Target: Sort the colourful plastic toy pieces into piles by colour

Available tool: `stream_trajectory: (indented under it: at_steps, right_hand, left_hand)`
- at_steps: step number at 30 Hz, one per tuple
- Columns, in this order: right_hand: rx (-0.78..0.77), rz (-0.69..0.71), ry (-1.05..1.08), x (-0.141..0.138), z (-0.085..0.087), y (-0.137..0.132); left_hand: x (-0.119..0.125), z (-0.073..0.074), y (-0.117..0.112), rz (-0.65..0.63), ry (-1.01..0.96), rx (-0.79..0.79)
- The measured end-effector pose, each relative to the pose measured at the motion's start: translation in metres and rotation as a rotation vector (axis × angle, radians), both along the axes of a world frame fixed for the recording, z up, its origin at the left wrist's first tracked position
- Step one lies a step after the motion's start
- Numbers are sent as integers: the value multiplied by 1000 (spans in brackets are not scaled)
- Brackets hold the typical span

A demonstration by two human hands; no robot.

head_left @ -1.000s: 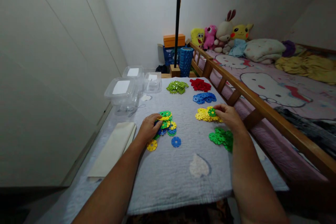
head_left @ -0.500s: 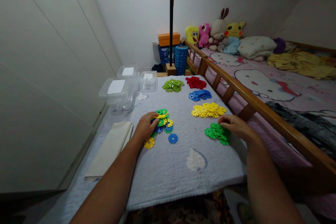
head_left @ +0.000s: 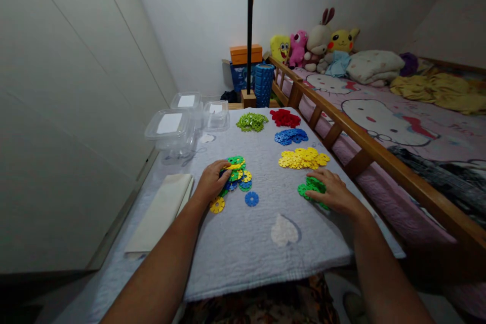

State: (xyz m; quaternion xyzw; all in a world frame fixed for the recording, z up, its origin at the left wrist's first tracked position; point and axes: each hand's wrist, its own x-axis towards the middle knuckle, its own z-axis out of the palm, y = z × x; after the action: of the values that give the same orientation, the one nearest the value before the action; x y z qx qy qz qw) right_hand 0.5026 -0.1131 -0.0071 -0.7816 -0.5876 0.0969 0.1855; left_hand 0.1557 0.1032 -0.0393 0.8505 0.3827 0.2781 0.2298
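My left hand point(head_left: 213, 182) rests at the left side of a mixed pile of slotted plastic discs point(head_left: 235, 176) in green, yellow and blue. Its thumb and forefinger close on a yellow disc point(head_left: 234, 166), seen nearly edge-on; part of the pile is hidden under the fingers. A loose blue disc point(head_left: 251, 199) and a yellow disc point(head_left: 217, 205) lie nearby. Over on the right, my right hand point(head_left: 331, 190) spreads its thumb and fingers over a heap of green discs point(head_left: 306, 190), touching it and covering its right part.
Behind the green heap are sorted heaps of yellow discs point(head_left: 304, 158), blue discs point(head_left: 290, 136), red pieces point(head_left: 285, 118) and light green pieces point(head_left: 252, 122). Lidded clear boxes point(head_left: 169, 131) and a folded cream cloth point(head_left: 161, 212) occupy the left. A wooden bed rail point(head_left: 341, 124) borders the right.
My right hand has come down and slightly left onto the green heap, its fingers spreading from a closer pose. My left hand holds its place on the mixed pile.
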Motion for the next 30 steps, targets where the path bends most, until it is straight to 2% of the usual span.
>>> stream_trajectory:
  at_steps: [7,11,16,21,23,25,28,30]
  right_hand:
    - [-38,52,-46,-13,-6,-1]
    - [-38,130,-20,-11,-4,-3]
    - [-77,156,-22,-2,-1,-6]
    - [-127,186,-24,-1,10,0]
    - [-103,210,-3,-12,16,10]
    - [-49,296,38,-35,22,25]
    - [-27,512,113,-83,27,49]
    - [-56,567,94,-114,25,62]
  left_hand:
    - [0,-1,0,6,-8,4]
    - [0,-1,0,8,-5,2]
    - [0,-1,-1,6,-10,4]
    - [1,-2,0,13,-16,3]
    - [1,-1,-1,17,-11,1]
    - [1,0,-2,16,-5,-2]
    - [1,1,-3,11,-9,-2]
    - [1,2,-3,17,-13,2]
